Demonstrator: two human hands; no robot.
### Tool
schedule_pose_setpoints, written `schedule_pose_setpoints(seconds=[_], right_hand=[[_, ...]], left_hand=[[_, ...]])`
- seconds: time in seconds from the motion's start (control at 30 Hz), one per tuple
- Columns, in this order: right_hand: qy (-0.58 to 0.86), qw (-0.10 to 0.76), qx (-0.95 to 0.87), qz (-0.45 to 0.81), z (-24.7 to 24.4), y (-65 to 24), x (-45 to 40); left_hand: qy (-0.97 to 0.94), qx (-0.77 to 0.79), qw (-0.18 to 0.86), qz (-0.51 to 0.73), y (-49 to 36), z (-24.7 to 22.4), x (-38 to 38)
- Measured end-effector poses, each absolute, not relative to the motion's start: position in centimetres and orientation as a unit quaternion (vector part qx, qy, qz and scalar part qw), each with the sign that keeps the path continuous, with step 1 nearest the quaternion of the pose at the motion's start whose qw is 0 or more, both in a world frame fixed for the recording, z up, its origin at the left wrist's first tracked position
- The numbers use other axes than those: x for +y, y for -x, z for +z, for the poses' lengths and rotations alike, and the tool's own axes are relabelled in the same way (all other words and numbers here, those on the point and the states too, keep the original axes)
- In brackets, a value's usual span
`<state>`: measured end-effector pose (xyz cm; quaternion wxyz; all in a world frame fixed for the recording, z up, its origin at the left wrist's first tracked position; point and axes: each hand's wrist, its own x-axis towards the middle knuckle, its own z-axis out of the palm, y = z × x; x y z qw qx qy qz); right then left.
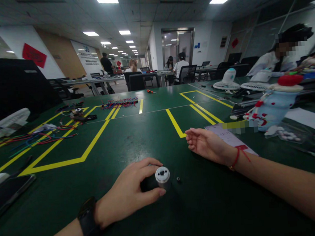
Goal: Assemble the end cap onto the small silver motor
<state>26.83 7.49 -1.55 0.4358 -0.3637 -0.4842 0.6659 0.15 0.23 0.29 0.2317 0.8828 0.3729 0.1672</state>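
Note:
A short silver metal cylinder, looking like a small motor (pixel 163 176), stands upright on the green table in front of me. My left hand (pixel 132 187) is around it from the left, thumb on the near side and fingers on the far side. Just right of the cylinder lies a tiny dark ring-like piece (pixel 178 179), apart from it. My right hand (pixel 207 145) hovers or rests farther back to the right, fingers loosely curled, with nothing visible in it. Beside and partly behind that hand lies a phone (pixel 228 138) with its screen lit.
Yellow tape (pixel 94 141) marks areas on the table. Bundled wires (pixel 120 103) and loose wires (pixel 49 135) lie at the back left. A dark phone (pixel 12 195) is at the left edge. A light-blue bottle (pixel 275 105), white fans (pixel 227 80) and a person stand at the right.

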Motion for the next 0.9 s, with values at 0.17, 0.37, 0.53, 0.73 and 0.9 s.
schedule_pose_setpoints(seconds=[0.17,0.37,0.53,0.73,0.9], right_hand=[[0.365,0.398,-0.531,0.653,-1.0,-26.3,6.5],[0.289,0.202,-0.863,0.360,-0.1,-24.9,3.9],[0.321,0.279,-0.838,0.341,0.5,-23.5,2.9],[0.323,0.326,-0.827,0.323,2.1,-21.3,1.6],[0.314,0.314,-0.840,0.313,2.2,-20.8,0.9]], left_hand=[[-0.883,0.374,0.231,0.165,-0.1,0.4,0.2],[-0.886,0.371,0.228,0.160,-0.1,0.3,0.1],[-0.887,0.369,0.222,0.168,-0.1,0.2,0.0],[-0.883,0.372,0.215,0.188,-0.2,0.0,0.0],[-0.883,0.372,0.219,0.184,-0.2,0.2,0.1]])
